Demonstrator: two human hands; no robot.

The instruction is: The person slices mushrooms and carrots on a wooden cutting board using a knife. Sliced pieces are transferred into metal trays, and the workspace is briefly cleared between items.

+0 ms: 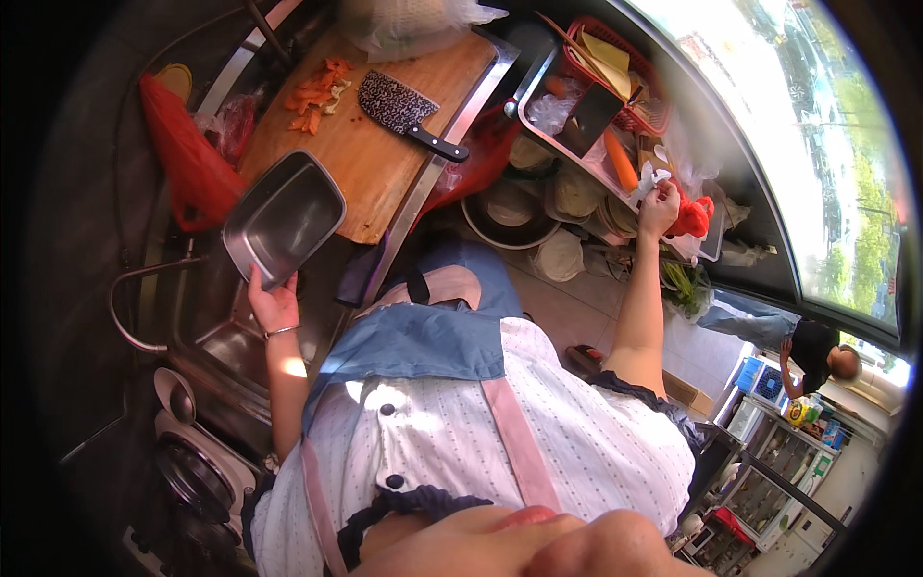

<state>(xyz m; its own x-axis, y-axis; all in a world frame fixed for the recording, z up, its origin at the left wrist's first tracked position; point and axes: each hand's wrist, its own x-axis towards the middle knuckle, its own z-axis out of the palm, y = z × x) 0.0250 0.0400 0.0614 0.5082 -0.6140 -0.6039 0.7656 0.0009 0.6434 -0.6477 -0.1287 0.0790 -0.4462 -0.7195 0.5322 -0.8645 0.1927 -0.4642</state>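
My left hand [274, 299] grips the near rim of a rectangular stainless steel pan [288, 213]. The pan is tilted and looks bare inside; it hangs over the sink's edge and overlaps a corner of the wooden cutting board [433, 65]. On the board lies a patterned cleaver [395, 102] with a black handle, beside a heap of orange peelings [314, 94]. Stretched out to the right, my right hand [660, 209] pinches a small whitish item [649, 180], too unclear to name. A red plastic bag [692, 216] and a carrot [621, 160] are close to those fingers.
A steel sink [231, 346] with a curved faucet [119, 310] lies at left. Red plastic bag [191, 159] hangs behind the pan. A red basket [624, 54] stands on the right-hand shelf, with bowls [508, 213] below. Another person [811, 353] is farther off at right.
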